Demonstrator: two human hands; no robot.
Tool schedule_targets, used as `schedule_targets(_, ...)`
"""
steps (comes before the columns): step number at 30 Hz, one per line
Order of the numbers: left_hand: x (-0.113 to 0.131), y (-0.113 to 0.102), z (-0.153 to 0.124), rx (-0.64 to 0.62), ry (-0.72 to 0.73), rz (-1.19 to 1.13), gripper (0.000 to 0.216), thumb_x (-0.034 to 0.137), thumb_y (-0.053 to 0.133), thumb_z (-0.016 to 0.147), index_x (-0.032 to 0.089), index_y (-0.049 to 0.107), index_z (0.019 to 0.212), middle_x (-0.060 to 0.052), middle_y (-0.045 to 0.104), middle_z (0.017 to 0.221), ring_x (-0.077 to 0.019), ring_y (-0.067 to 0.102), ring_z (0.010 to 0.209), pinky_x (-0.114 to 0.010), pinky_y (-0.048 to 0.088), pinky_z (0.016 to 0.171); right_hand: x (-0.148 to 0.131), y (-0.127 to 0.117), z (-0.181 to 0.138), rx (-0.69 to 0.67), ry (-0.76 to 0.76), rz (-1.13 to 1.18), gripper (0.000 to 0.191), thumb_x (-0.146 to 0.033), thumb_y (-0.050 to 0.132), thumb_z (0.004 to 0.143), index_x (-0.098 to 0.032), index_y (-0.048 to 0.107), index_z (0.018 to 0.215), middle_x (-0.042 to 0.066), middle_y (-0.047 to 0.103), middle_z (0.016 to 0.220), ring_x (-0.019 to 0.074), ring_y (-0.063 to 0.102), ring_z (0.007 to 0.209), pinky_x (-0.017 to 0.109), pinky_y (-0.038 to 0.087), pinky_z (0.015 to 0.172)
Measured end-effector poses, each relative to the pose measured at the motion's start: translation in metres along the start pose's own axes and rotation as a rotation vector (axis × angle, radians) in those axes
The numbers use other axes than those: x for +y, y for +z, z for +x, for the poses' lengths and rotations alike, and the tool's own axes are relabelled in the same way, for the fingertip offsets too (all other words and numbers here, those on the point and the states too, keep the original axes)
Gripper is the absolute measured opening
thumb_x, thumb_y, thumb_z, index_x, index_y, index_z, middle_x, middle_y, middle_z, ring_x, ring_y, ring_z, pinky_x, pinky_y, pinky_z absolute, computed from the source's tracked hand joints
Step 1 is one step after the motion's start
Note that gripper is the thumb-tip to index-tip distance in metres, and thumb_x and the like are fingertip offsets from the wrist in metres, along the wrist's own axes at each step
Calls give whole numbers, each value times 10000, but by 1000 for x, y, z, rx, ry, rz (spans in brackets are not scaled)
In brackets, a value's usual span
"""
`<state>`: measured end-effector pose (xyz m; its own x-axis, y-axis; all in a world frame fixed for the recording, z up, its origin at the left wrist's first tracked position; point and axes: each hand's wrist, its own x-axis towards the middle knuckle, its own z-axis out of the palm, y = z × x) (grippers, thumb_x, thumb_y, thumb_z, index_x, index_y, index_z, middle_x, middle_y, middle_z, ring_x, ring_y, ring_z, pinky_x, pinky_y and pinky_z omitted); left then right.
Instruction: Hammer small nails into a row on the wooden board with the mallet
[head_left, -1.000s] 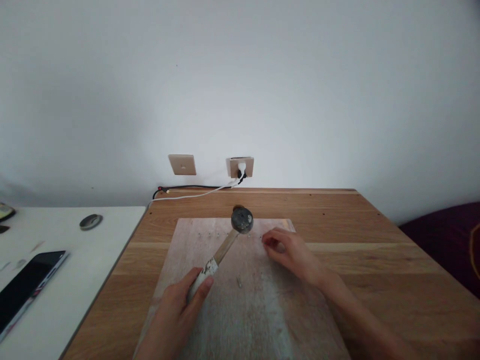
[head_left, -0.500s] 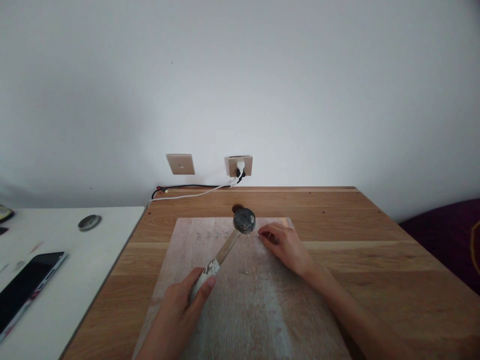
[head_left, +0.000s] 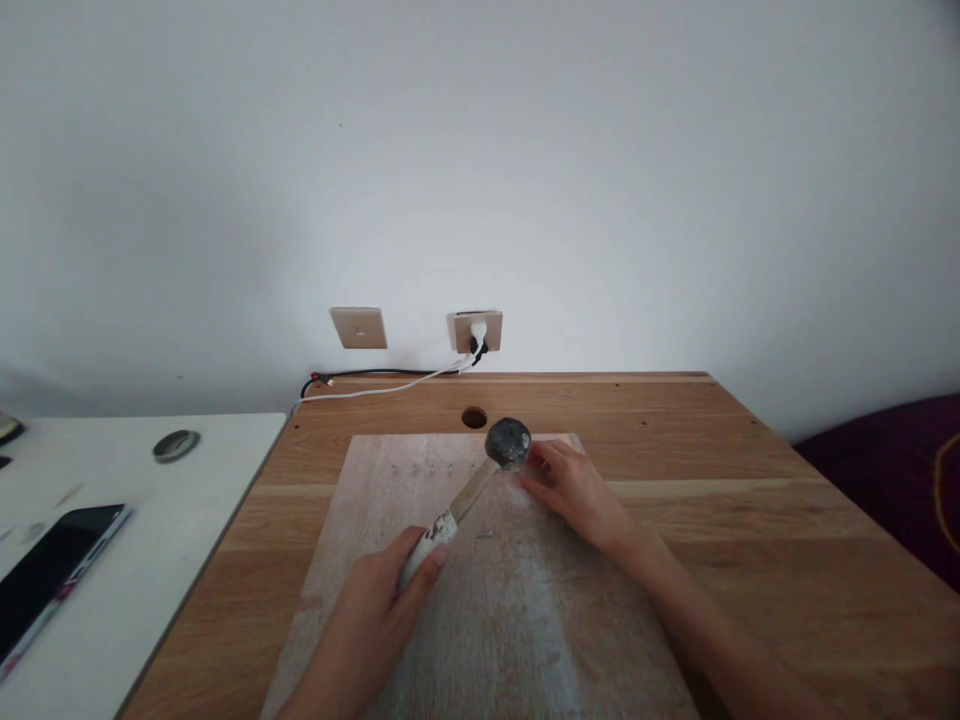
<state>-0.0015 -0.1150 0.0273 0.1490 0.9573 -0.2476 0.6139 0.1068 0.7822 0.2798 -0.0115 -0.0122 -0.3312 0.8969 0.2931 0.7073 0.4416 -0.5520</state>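
My left hand [head_left: 382, 600] is closed round the worn white grip of a mallet [head_left: 470, 492]. The mallet slants up and to the right, its round dark head above the far part of a pale wooden board [head_left: 450, 630]. Just right of the head, my right hand [head_left: 566, 485] is low over the board with thumb and fingers pinched together. The mallet head partly covers those fingertips, and what they hold cannot be made out. A row of several small nails [head_left: 432, 468] stands along the board's far side. Loose nails [head_left: 485, 535] lie near the middle of the board.
The board rests on a wooden table [head_left: 720, 580] with a round cable hole [head_left: 474, 417]. Cables [head_left: 375, 391] run along the back to a wall socket [head_left: 478, 332]. On a white surface [head_left: 187, 540] at left are a phone [head_left: 56, 570] and a round metal lid [head_left: 176, 445].
The mallet has shifted right in my left hand, bringing its head in front of the right fingertips and uncovering the cable hole. My right hand has stayed almost in place.
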Motion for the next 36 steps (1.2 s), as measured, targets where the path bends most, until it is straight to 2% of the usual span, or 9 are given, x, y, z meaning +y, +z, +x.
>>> schedule_targets(5,1,10,10,-39,32,59,398,528,436,1003,223,692,993,-44,771,823,-257,726,788,-313,468,694,9,-18,-16,63,44,-8,320,-202,679,884,-200,639,1202,78,717,1033,215,691,845,345,579,772)
schedule_targets(8,1,10,11,-41,43,52,402,539,443,1001,225,694,1000,-39,769,836,-252,720,794,-311,465,704,3,-20,-30,118,60,-16,116,-189,587,947,-201,659,1038,53,699,887,203,679,769,333,578,727)
schedule_targets(10,1,7,10,-32,42,25,415,555,444,993,224,694,1006,-31,766,833,-244,710,782,-304,469,698,-13,-16,-38,108,8,-13,130,-162,538,980,-204,659,960,51,693,869,195,681,782,320,583,736)
schedule_targets(14,0,1,9,33,38,-14,468,613,440,964,215,683,1001,-30,756,838,-244,695,798,-302,488,720,-60,1,-40,-193,-358,-145,280,-62,616,947,-196,663,1189,86,709,1181,247,667,1099,367,590,922)
schedule_targets(18,0,-3,6,84,6,-7,514,667,419,942,217,668,945,-25,738,791,-244,680,751,-303,482,687,-82,13,-33,-326,-471,-327,119,-55,661,931,-160,681,985,77,721,1037,255,685,982,368,604,836)
schedule_targets(21,1,-6,2,94,-12,2,508,672,422,925,223,657,887,-23,730,768,-247,678,731,-306,481,683,-67,9,-30,-297,-405,-292,142,-43,619,931,-178,661,918,60,698,970,222,681,890,333,586,775)
schedule_targets(26,0,-8,0,75,-34,-7,489,650,419,929,230,666,879,-22,727,765,-253,681,736,-312,490,697,-14,-18,-21,-119,-113,-59,184,-42,569,885,-201,660,912,46,678,944,161,672,794,268,550,741)
schedule_targets(29,-2,-6,3,65,-10,-27,470,630,421,940,233,669,901,-25,742,800,-257,695,777,-310,495,711,11,-29,-11,-86,-50,-64,185,-52,566,855,-198,671,900,42,687,878,162,669,748,272,543,735)
schedule_targets(36,-9,-4,4,40,-8,-28,475,625,424,956,233,692,977,-24,754,816,-268,715,815,-309,500,718,15,-25,0,-160,-45,-118,211,-81,554,851,-184,709,952,66,721,874,192,678,766,296,533,744)
